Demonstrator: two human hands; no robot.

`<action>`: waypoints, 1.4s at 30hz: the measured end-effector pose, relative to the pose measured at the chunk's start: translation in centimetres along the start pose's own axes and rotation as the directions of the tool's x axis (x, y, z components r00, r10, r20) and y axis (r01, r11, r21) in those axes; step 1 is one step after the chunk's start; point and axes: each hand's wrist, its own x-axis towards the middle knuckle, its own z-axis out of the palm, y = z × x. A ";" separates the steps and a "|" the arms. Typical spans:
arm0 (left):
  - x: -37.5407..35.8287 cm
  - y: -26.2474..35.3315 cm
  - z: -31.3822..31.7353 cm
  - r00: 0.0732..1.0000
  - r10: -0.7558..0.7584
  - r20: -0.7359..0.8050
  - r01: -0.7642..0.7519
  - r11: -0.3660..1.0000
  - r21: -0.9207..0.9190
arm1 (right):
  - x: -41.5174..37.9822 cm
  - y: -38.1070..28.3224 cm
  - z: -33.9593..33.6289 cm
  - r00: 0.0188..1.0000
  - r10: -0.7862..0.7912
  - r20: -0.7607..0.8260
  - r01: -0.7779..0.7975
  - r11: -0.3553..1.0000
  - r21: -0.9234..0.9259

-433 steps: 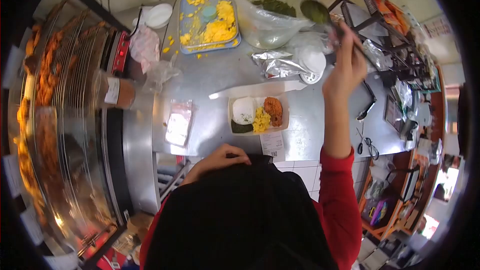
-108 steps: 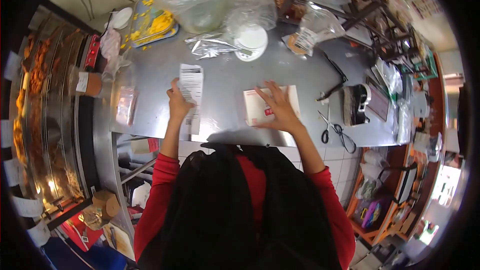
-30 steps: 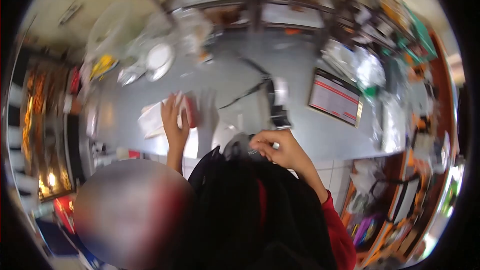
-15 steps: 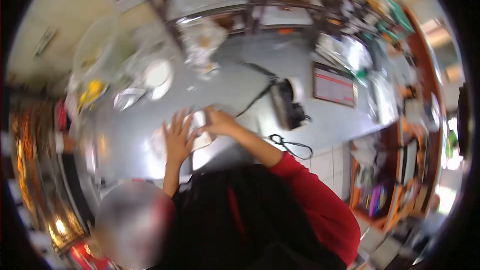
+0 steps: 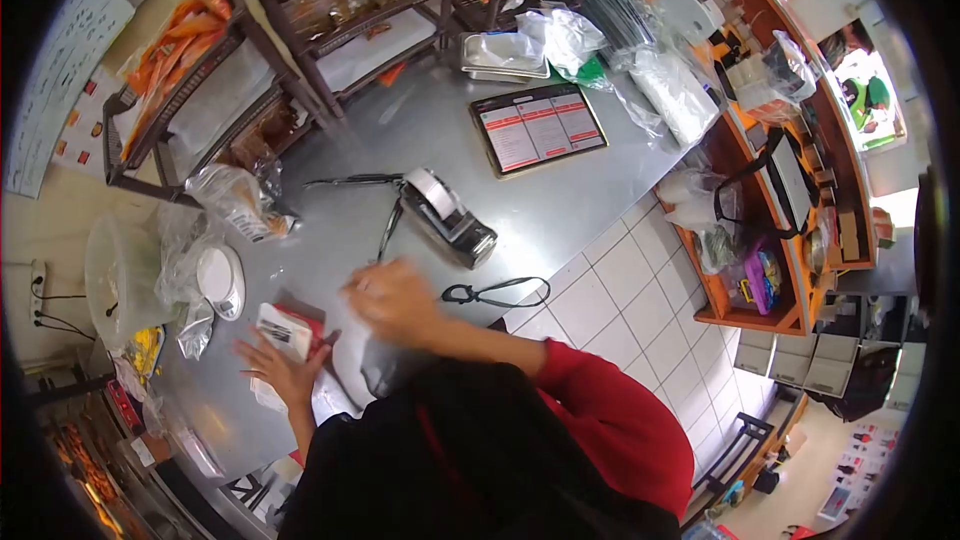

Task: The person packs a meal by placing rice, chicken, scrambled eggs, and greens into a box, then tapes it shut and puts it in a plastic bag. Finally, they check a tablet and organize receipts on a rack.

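Note:
My left hand (image 5: 282, 368) lies with its fingers spread at a small flat red-and-white packet (image 5: 284, 331) with dark print. Its thumb and fingertips are at the near edge of the packet. My right hand (image 5: 395, 302) is smeared by motion, over the table to the right of the packet. What its fingers hold, if anything, I cannot tell. A whitish plastic-looking piece (image 5: 351, 360) lies between the two hands, partly hidden by the right forearm. Beyond the right hand stands a black tape-dispenser-like device (image 5: 452, 230) with a white roll (image 5: 430, 192).
A tablet-like board (image 5: 540, 128) lies on the metal table (image 5: 340, 230). A black looped cord (image 5: 500, 292) hangs at the table's near edge. Left are a white round scale (image 5: 220, 282), plastic bags (image 5: 228, 202) and a clear tub (image 5: 112, 270). Dark racks (image 5: 345, 80) stand behind.
The camera view has turned and sharpened. My right hand has come away from the packet and moved to the right; my left hand stays at it.

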 end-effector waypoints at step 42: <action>-0.4 -11.3 5.8 0.913 -0.408 0.007 0.368 0.814 -0.449 | -7.4 29.5 -20.7 0.846 0.533 -0.027 -0.416 0.628 -0.657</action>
